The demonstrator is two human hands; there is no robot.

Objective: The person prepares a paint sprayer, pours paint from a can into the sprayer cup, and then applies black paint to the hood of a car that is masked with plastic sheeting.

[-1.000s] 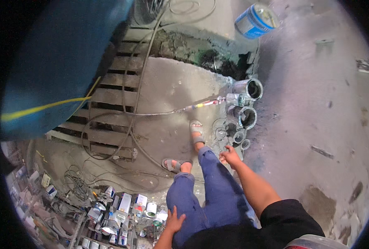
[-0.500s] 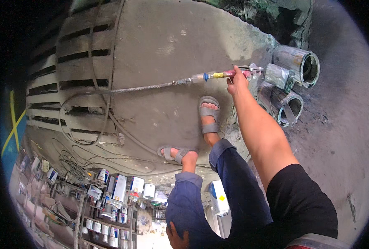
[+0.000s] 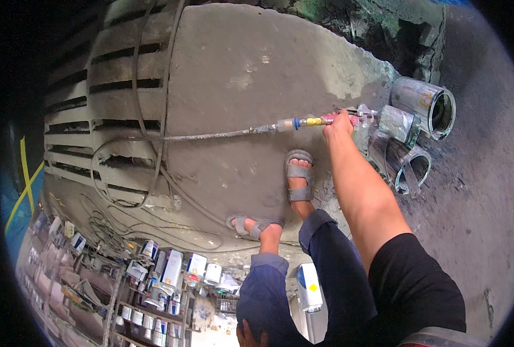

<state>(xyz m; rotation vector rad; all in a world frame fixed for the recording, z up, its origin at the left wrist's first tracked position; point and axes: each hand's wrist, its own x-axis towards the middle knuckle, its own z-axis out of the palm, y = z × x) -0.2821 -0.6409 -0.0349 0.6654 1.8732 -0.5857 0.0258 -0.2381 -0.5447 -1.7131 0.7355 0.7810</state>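
Observation:
My right hand (image 3: 340,124), arm stretched forward, is wrapped round the pink-red handle of a spray gun (image 3: 354,119). A yellow and clear fitting (image 3: 301,122) joins the handle to an air hose (image 3: 210,136) running left over the floor. Right beside the gun's metal head is a silvery, paint-stained boxy container (image 3: 394,123); whether it is attached to the gun I cannot tell. Two paint-stained cylinders lie on either side of it, a far one (image 3: 421,105) and a near one (image 3: 404,157). My left hand (image 3: 251,335), partly cut off by the lower edge, lies on my trouser leg with its fingers extended.
Slatted boards (image 3: 109,87) lie on the left under hose loops. More hose (image 3: 104,225) is tangled near shelves of cans (image 3: 158,301). A broken, dark-stained edge (image 3: 378,34) is at the back. My sandalled feet (image 3: 299,173) stand on the grey floor; a white tin (image 3: 310,289) is beside my leg.
The whole view has shifted, so the scene sits slightly lower and further right. My right hand keeps its grip on the spray gun, and my left hand stays on my leg.

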